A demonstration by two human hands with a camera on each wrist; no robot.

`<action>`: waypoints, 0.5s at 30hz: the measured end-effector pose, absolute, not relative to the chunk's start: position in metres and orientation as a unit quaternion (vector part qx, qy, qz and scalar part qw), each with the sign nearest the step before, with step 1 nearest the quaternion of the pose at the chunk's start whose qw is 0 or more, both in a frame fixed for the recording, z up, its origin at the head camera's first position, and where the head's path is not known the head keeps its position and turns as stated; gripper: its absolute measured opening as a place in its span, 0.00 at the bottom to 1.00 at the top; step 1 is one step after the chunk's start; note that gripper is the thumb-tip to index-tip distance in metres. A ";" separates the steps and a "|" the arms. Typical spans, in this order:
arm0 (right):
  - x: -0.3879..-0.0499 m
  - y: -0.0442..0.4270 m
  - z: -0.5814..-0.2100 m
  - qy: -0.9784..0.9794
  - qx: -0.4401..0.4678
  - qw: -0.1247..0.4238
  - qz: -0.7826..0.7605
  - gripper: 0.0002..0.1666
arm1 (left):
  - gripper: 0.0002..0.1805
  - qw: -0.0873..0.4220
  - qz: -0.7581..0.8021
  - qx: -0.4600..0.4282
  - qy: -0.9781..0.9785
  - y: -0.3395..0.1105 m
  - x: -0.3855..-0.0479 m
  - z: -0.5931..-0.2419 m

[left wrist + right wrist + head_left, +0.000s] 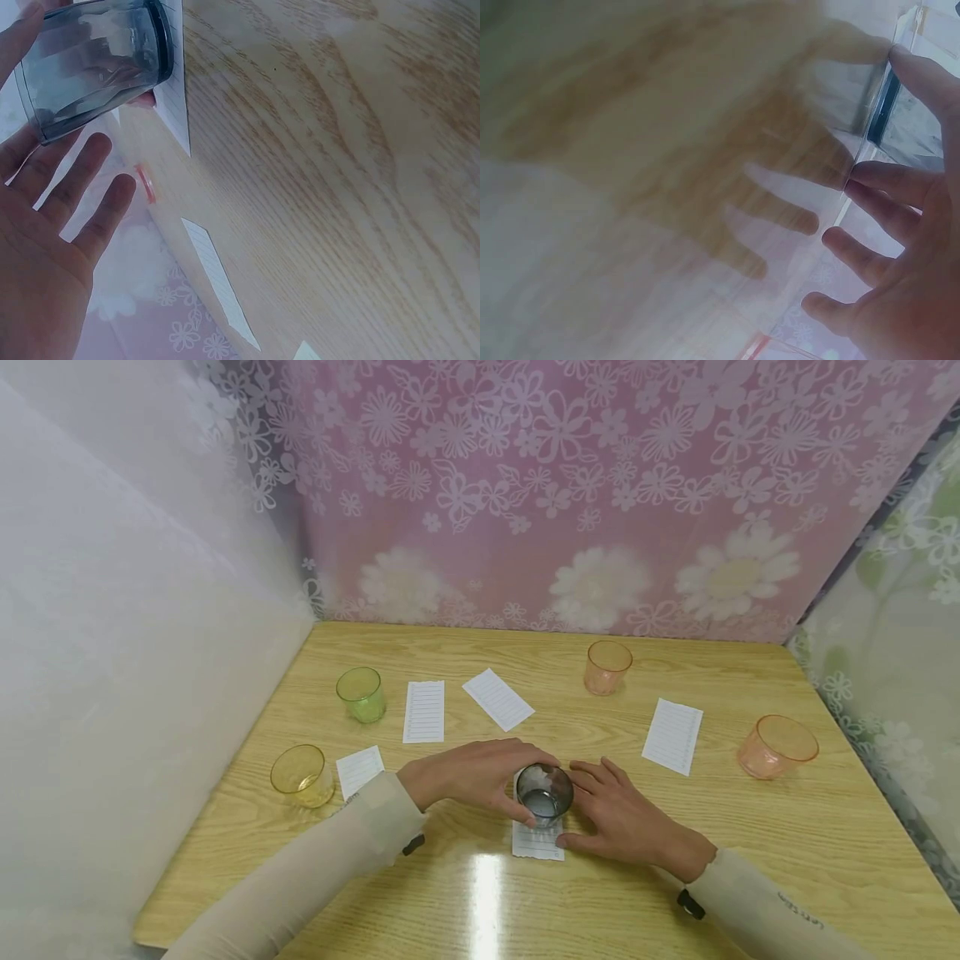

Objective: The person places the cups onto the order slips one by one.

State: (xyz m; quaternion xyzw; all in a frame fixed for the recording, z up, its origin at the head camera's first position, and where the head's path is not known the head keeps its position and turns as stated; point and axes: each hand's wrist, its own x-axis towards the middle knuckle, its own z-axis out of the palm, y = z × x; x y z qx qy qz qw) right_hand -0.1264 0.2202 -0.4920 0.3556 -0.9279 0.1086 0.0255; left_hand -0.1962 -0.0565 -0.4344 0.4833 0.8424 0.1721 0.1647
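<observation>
A grey see-through glass cup (pixel 544 793) stands on or just over a lined paper slip (pixel 538 847). My left hand (pixel 487 777) grips this cup from the left, thumb on the near side and fingers around the far side. In the left wrist view the thumb and fingers span the cup (pixel 97 67), while two fingertips stay off it. To the cup's right, my right hand (pixel 622 814) rests with spread fingers, the thumb at the slip's right edge. The right wrist view shows its fingertips (pixel 866 171) touching the glossy tabletop, which mirrors them.
On the left stand a green cup (pixel 362 696) and a yellow cup (pixel 302 777). Two orange cups, one at the back (pixel 607 668) and a wider one (pixel 776 747), stand rightward. Several other lined slips lie about, one of them (pixel 672 737) at right. Floral curtains border the wooden table (pixel 750 860).
</observation>
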 end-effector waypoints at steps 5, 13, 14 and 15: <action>-0.127 0.220 -0.492 -0.928 0.356 0.029 0.104 0.46 | 0.49 0.162 0.171 0.487 0.841 -0.056 -0.196 -0.436; -0.127 0.220 -0.492 -0.928 0.359 0.039 0.093 0.46 | 0.48 0.156 0.168 0.483 0.845 -0.055 -0.197 -0.439; -0.127 0.220 -0.492 -0.928 0.360 0.039 0.093 0.47 | 0.48 0.156 0.169 0.482 0.846 -0.055 -0.197 -0.440; -0.127 0.220 -0.492 -0.928 0.360 0.038 0.093 0.47 | 0.49 0.156 0.169 0.481 0.846 -0.056 -0.197 -0.440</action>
